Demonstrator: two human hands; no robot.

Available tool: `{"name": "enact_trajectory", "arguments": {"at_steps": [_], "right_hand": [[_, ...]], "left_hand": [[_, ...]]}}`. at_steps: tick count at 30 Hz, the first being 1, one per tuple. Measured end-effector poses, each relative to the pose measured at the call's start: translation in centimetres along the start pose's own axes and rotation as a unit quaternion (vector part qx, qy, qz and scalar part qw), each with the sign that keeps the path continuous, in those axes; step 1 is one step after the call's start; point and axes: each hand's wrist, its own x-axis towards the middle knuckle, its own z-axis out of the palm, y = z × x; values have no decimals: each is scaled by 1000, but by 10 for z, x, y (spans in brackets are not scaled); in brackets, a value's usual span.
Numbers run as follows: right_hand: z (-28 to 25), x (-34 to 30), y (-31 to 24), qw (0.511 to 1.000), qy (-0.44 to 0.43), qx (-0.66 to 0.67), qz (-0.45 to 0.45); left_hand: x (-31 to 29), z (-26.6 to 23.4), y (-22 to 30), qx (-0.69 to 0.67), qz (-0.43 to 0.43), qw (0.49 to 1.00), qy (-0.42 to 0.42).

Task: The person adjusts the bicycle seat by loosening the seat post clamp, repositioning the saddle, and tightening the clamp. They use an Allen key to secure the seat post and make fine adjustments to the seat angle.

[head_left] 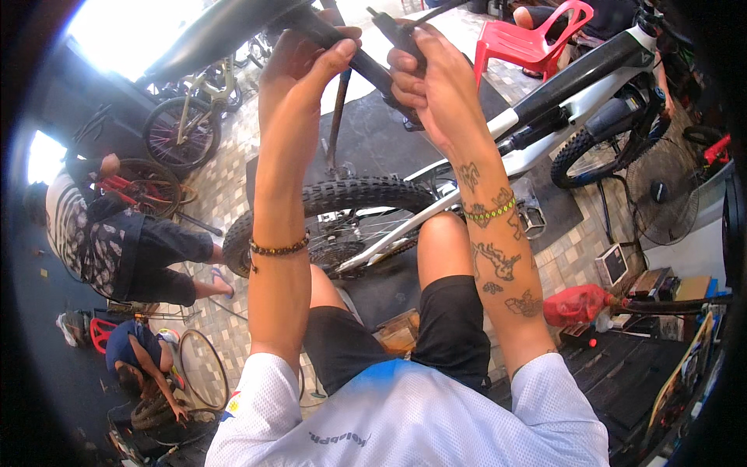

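Left hand (303, 68): raised toward 11 o'clock, thumb and fingers wrapped on the black tube.
Right hand (437, 74): raised just past 12 o'clock, curled tight on the small black piece.
Mountain bicycle (580, 71): white and black; knobby rear tyre (369, 191) near the centre behind the forearms, frame running out to 2 o'clock.
Standing person (93, 233): at 9 o'clock, striped top and dark shorts.
Crouching person (140, 346): at 8 o'clock, bent low, arms reaching down to a tyre.
Plastic chair (517, 47): red, at 1 o'clock.
Fan (661, 191): round, dark cage, at 3 o'clock.
Container (574, 305): red, toward 4 o'clock.
Black tube (370, 70): near 12 o'clock, slanting from 11 toward 5 o'clock.
Small black piece (395, 33): by 12 o'clock, thin tip aimed at 11 o'clock.
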Motion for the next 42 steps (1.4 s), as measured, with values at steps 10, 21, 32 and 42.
{"name": "enact_trajectory", "arguments": {"at_steps": [10, 21, 32, 42], "right_hand": [[2, 58, 32, 993, -26, -95, -61], [17, 58, 24, 971, 31, -224, -76], [35, 28, 4, 863, 54, -302, -401], [29, 28, 18, 913, 48, -189, -359]], "left_hand": [[27, -21, -26, -111, 0, 993, -44], [19, 10, -22, -170, 8, 981, 95], [20, 26, -14, -167, 43, 977, 122], [15, 14, -32, -200, 40, 974, 99]]}}
